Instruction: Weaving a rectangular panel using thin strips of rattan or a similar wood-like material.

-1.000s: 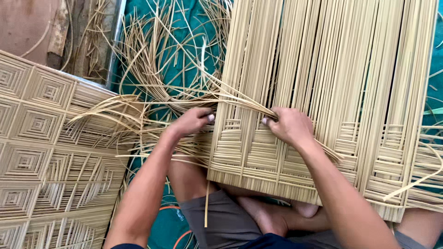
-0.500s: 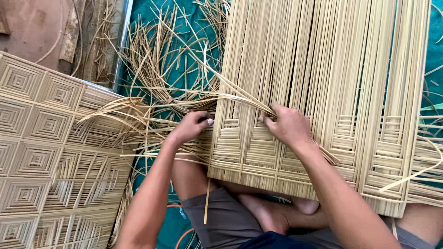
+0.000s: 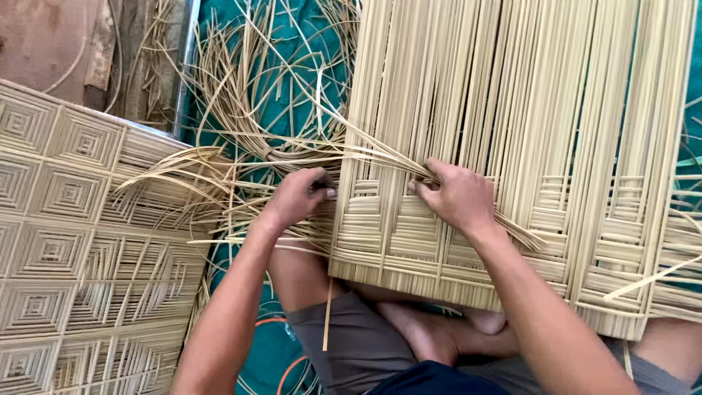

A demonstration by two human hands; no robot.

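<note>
Two bare hands work a half-made mat (image 3: 512, 146) of pale split cane that lies across the lap of a person seated cross-legged on a teal floor covering (image 3: 292, 95). The left hand (image 3: 296, 196) is closed on the ends of loose weaving strips (image 3: 365, 150) at the mat's left edge, while the right hand (image 3: 457, 194) presses on the weave and pinches the same bundle of strips where they cross the uprights. Only the band nearest the sitter shows finished patterning, a row of stepped, squared blocks; beyond it the long uprights run unwoven to the top of the frame, so most of the work appears to remain. To the left lies a completed panel (image 3: 66, 241) with concentric-square motifs throughout, just beside the sitter's knee. Scattered cane offcuts (image 3: 241, 88) litter the covering between the two pieces.
</note>
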